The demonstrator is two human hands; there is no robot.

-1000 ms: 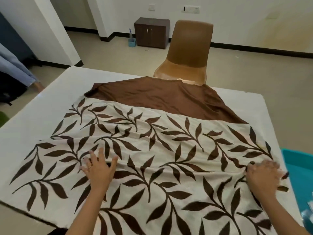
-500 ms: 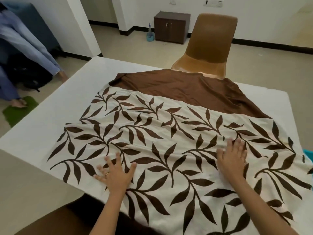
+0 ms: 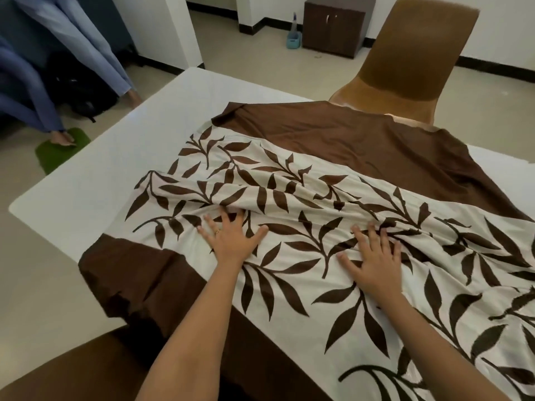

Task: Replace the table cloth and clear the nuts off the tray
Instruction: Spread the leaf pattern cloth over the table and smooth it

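A cream table cloth (image 3: 304, 285) printed with brown leaves and edged in plain brown bands lies across the white table (image 3: 95, 180). My left hand (image 3: 231, 241) presses flat on it with fingers spread, left of centre. My right hand (image 3: 373, 256) presses flat beside it, fingers straight. A long ridge of bunched cloth runs across just beyond both sets of fingertips. No tray or nuts are in view.
A brown plastic chair (image 3: 411, 59) stands at the table's far side. A small dark cabinet (image 3: 337, 24) and a spray bottle in a blue holder (image 3: 293, 39) sit by the back wall. A person's bare feet (image 3: 62, 138) on a green mat (image 3: 60, 149) are at the left.
Both hands have slid forward across the cloth, pushing it away and piling a ridge ahead of the fingers. The near brown band has come up onto the table. The view has shifted left.
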